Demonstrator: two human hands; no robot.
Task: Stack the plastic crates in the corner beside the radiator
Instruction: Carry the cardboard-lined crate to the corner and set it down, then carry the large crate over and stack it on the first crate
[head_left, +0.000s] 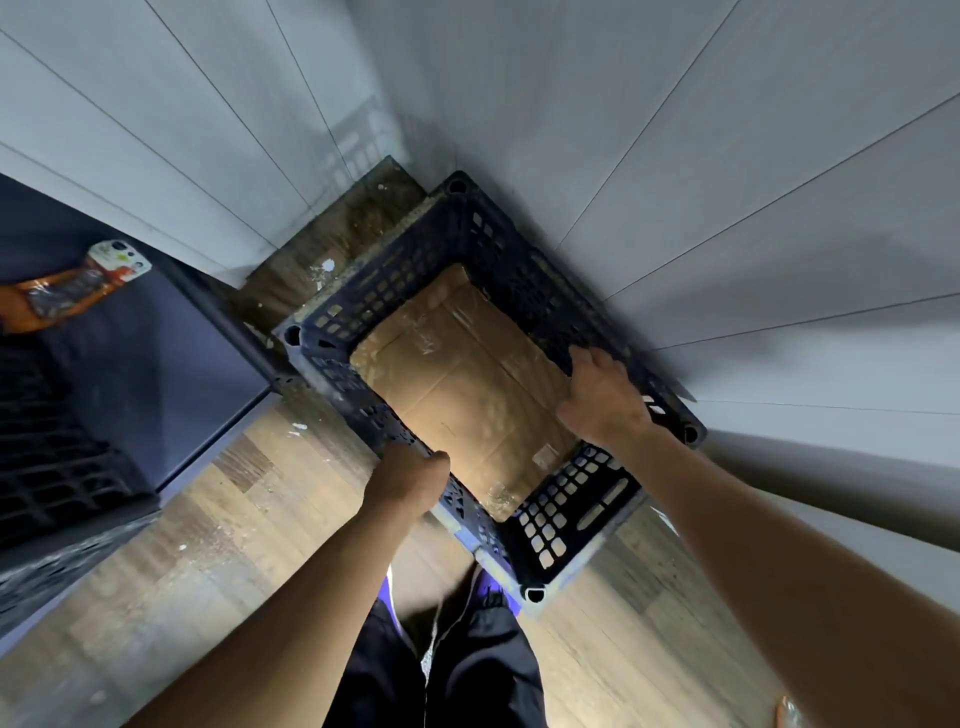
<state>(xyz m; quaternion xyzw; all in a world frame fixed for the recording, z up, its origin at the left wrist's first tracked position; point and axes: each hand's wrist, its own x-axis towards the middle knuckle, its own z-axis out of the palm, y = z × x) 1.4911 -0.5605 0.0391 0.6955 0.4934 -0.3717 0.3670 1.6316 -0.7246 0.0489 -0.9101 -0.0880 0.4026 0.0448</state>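
A dark blue perforated plastic crate (519, 270) sits in the corner where two pale panelled walls meet, seen from above. Brown cardboard (462, 384) lines its bottom. My left hand (405, 483) grips the crate's near left rim, thumb over the edge. My right hand (602, 400) holds the right rim, fingers curled inside. A second dark crate (47, 467) shows at the left edge, partly cut off. Whether another crate lies under the held one is hidden.
A dark blue flat-topped unit (156, 364) stands left of the crate, with an orange packaged item (67, 291) on it. Wood-pattern floor (208, 561) with white specks lies below. My dark trousers and shoe (467, 654) are close to the crate's near corner.
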